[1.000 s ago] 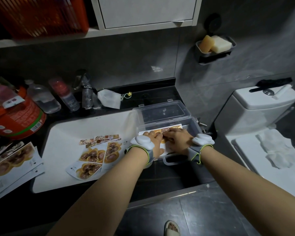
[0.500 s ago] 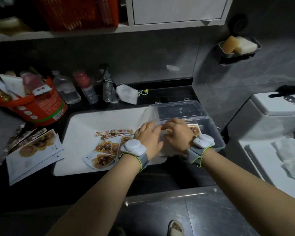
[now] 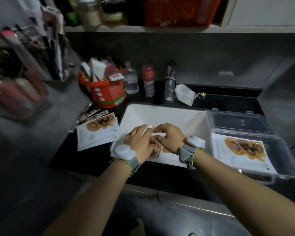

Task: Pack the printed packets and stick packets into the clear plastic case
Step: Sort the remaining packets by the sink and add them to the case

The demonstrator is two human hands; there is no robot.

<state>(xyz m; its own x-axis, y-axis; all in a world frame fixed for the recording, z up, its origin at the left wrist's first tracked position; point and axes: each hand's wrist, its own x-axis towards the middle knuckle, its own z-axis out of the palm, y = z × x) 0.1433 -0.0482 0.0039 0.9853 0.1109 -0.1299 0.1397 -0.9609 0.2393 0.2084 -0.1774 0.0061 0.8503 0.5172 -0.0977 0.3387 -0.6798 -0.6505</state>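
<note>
Count: one clear case (image 3: 287,160), lid open, at the desk's right edge, with one printed packet (image 3: 240,150) flat inside. A stack of printed packets (image 3: 97,133) at the desk's left edge, number unclear; stick packets (image 3: 89,114) behind it, uncounted. Both hands over the white basin (image 3: 160,111). Right grip (image 3: 170,139) pinched the loose packets (image 3: 167,153) there; left grip (image 3: 140,142) rested on them with fingers bent, grasp not discernible.

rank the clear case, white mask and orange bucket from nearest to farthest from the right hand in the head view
1. clear case, just right of the right hand, beside its wrist.
2. white mask, behind the hand at the counter's back edge.
3. orange bucket, far back on the left.
</note>
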